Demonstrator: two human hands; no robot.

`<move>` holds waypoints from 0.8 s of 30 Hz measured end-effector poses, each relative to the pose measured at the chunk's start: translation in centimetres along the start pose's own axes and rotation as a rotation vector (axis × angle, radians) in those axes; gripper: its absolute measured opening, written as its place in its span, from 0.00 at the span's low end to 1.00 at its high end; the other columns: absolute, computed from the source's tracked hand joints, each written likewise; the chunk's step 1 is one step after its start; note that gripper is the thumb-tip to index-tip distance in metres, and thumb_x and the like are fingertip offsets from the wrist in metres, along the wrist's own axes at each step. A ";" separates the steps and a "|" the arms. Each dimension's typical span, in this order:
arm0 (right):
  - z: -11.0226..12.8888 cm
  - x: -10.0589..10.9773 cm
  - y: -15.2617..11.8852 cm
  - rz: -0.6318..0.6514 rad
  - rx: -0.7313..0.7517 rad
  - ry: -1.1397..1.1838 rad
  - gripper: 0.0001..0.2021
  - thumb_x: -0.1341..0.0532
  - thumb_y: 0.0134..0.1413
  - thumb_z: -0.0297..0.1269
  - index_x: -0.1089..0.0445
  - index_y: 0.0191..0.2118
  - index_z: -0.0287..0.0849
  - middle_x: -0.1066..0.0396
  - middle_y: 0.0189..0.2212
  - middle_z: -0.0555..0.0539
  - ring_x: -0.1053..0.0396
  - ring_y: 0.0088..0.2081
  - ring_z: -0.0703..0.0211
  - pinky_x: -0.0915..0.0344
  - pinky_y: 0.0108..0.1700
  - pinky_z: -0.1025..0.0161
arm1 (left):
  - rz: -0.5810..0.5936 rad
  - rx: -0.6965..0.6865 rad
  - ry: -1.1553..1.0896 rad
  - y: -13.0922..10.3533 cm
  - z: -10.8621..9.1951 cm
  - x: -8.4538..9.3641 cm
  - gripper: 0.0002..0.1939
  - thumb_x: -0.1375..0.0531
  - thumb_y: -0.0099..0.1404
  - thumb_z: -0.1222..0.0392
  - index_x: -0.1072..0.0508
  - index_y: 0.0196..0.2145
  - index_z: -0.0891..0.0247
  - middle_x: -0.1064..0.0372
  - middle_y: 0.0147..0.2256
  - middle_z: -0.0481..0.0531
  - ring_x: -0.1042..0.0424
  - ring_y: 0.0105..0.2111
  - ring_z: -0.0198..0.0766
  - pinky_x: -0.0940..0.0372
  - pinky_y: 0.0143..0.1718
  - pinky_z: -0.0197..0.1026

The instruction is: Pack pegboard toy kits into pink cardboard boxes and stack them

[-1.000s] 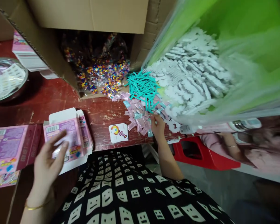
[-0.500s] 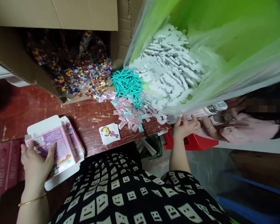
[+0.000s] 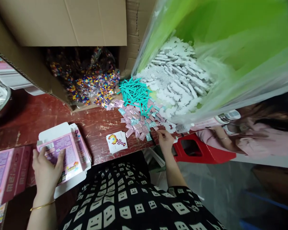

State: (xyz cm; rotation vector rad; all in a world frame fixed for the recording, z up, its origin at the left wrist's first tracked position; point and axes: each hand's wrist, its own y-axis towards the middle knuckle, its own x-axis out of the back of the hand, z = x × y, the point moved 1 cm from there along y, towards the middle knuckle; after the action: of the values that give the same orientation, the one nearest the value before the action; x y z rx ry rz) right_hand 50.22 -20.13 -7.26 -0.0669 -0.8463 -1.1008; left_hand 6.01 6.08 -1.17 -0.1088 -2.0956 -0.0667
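My left hand (image 3: 48, 167) lies with fingers and thumb spread on a pink and purple printed box (image 3: 70, 164) whose white flaps stand out. More flattened pink boxes (image 3: 81, 143) are stacked beneath it. At the table's front edge, my right hand (image 3: 166, 140) has its fingers drawn together, their tips by a pile of small pink and pale blue sachets (image 3: 136, 123); what they hold, if anything, I cannot make out. Between my hands lies a small stack of white cards (image 3: 116, 142) printed with a pixel pattern. Teal pointed sticks (image 3: 134, 92) are heaped behind the sachets.
A cardboard box (image 3: 74, 24) holds bags of colourful beads (image 3: 91, 86). White pegboards (image 3: 177, 80) fill a green, plastic-lined container (image 3: 242, 41). Finished pink boxes (image 3: 4, 172) stand at left, a metal bowl (image 3: 7, 99) behind. Red plastic (image 3: 206, 148) and another person's pink sleeve (image 3: 249, 137) are at right.
My right hand has moved left and towards the sachets, away from the pink bottle-like thing, and its fingers have drawn together. My left hand stays on the box. The view has shifted a little.
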 end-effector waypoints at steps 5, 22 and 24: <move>5.3 -5.9 0.7 0.353 0.186 0.158 0.12 0.45 0.63 0.37 0.23 0.41 0.45 0.20 0.42 0.44 0.23 0.46 0.55 0.30 0.53 0.56 | -0.030 0.004 0.010 -0.1 0.2 0.0 0.49 0.42 0.59 0.35 0.43 0.66 0.76 0.58 0.70 0.79 0.59 0.72 0.64 0.56 0.70 0.62; 16.0 -14.1 4.8 1.147 0.364 -0.287 0.07 0.29 0.52 0.40 0.23 0.32 0.42 0.20 0.36 0.47 0.25 0.40 0.55 0.41 0.39 0.64 | -0.062 -0.010 0.027 -0.1 0.2 -0.2 0.49 0.41 0.59 0.35 0.42 0.65 0.75 0.54 0.69 0.77 0.54 0.71 0.66 0.53 0.70 0.62; 16.0 -13.8 4.9 1.139 0.369 -0.249 0.06 0.31 0.56 0.38 0.23 0.30 0.42 0.20 0.36 0.45 0.25 0.41 0.53 0.41 0.41 0.63 | -0.050 -0.003 0.025 0.0 0.4 -0.2 0.48 0.39 0.59 0.36 0.42 0.65 0.74 0.55 0.70 0.76 0.54 0.71 0.66 0.53 0.69 0.63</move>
State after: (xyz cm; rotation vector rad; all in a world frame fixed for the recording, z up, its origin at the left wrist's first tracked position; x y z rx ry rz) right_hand 42.57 -0.25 -3.17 -0.3362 -1.0080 0.1397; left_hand 5.76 6.06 -1.54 -0.0571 -2.0738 -0.1007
